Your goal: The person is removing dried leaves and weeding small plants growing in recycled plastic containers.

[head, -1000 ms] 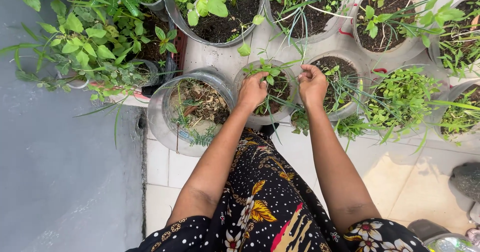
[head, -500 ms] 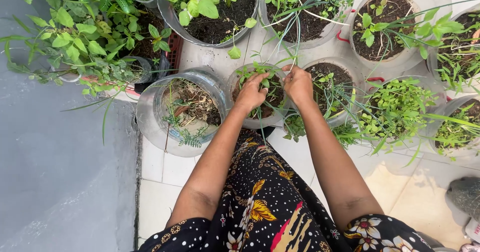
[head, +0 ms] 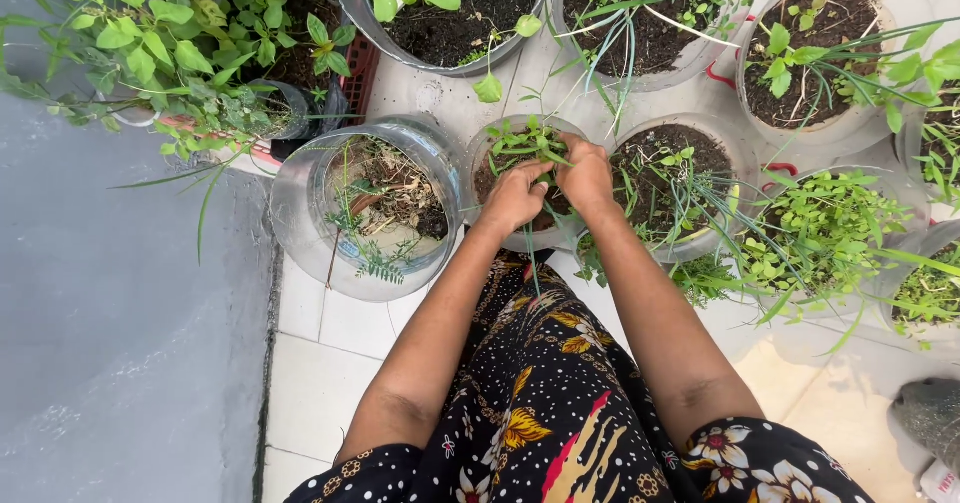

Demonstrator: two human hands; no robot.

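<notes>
A: Grip state?
B: Both hands sat in the small clear pot (head: 500,225). Left hand (head: 514,199) and right hand (head: 587,175) were pinched on the green seedling (head: 524,144).
A: Orientation?
B: Stem upright, long axis vertical, just beyond the fingers; right hand nearer. Litter-filled jar (head: 365,208) stood left.
</notes>
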